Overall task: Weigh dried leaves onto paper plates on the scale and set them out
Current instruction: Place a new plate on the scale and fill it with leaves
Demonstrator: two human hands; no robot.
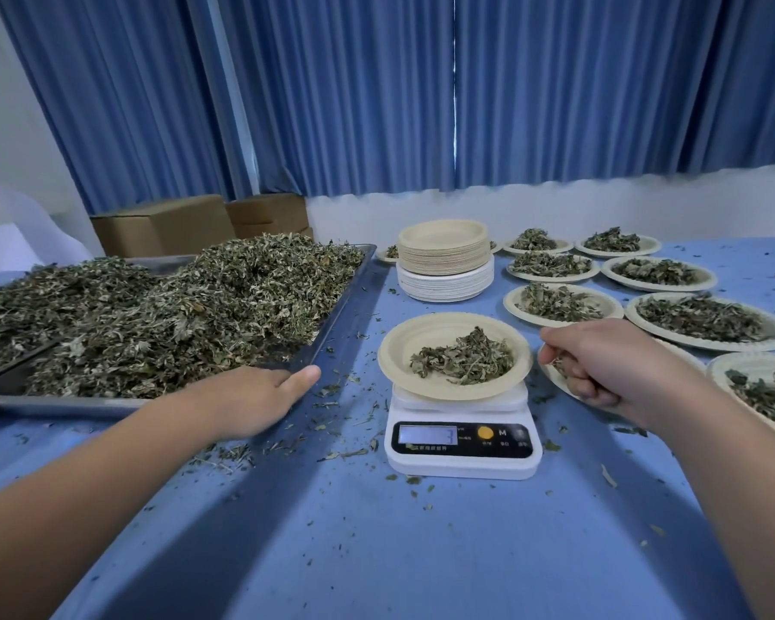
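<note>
White scale (463, 465), display (428, 434) showing 3, M (502, 433) beside orange button (485, 432)

A tan paper plate (399, 351) with a small leaf heap (464, 358) sits atop the white scale (464, 463)

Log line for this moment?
left hand: rests at tray corner | right hand: pinching dried leaves beside scale plate | scale plate: part-filled
</note>
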